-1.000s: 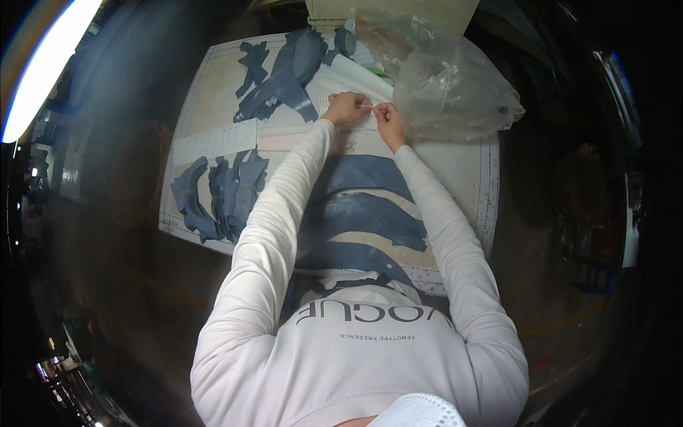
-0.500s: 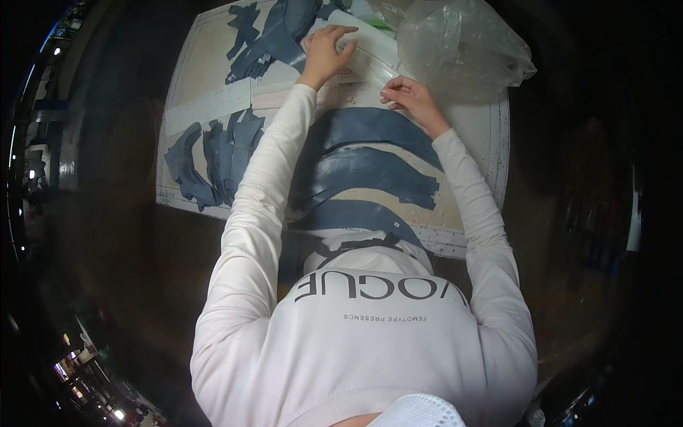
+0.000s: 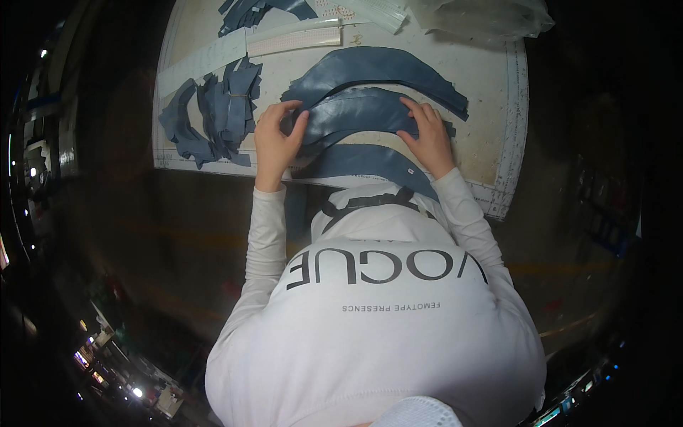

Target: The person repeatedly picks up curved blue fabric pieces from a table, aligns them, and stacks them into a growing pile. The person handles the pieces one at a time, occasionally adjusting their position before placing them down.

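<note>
Left hand pinches the left end of the middle curved blue fabric piece, fingers curled on its edge. Right hand lies flat on its right end, fingers spread. That piece sits mid cutting mat, another curved piece at 12 o'clock, a third at 6. Stacked blue cutouts at 9 o'clock. Clear plastic bag at 1.
</note>
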`<state>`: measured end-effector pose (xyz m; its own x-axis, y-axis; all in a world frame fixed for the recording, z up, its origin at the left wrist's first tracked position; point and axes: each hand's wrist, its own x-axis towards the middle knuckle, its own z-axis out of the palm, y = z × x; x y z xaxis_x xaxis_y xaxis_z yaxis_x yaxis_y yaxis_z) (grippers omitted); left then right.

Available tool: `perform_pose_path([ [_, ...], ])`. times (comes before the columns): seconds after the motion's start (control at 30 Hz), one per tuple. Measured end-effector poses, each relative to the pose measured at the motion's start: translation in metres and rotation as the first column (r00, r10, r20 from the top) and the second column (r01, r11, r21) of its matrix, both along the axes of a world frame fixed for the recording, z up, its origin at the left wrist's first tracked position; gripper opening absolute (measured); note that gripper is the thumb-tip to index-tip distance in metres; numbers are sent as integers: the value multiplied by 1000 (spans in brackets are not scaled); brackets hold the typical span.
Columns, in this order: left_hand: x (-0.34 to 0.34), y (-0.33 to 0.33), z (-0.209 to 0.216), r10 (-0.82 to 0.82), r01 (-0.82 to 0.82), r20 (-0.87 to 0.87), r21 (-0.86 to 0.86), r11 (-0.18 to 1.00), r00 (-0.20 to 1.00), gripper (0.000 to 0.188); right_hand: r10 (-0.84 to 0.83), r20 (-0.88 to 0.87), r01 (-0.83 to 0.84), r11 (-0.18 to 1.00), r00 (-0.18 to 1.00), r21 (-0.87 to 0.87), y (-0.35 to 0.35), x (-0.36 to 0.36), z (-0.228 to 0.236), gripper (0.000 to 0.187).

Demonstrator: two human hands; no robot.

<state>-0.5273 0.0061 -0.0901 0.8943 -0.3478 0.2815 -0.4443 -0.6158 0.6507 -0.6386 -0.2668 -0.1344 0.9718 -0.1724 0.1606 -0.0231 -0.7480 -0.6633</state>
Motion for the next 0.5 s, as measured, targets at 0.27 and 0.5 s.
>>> perform_pose_path([
  [0.27, -54, 47, -44, 219, -213, 24, 361, 908, 975, 22, 22, -28, -24, 999, 999, -41, -2, -3, -4, 63],
  [0.5, -65, 37, -18, 354, -333, -151, 151, 931, 923, 19, 13, -212, 108, 830, 977, 548, -7, 1, -4, 54],
])
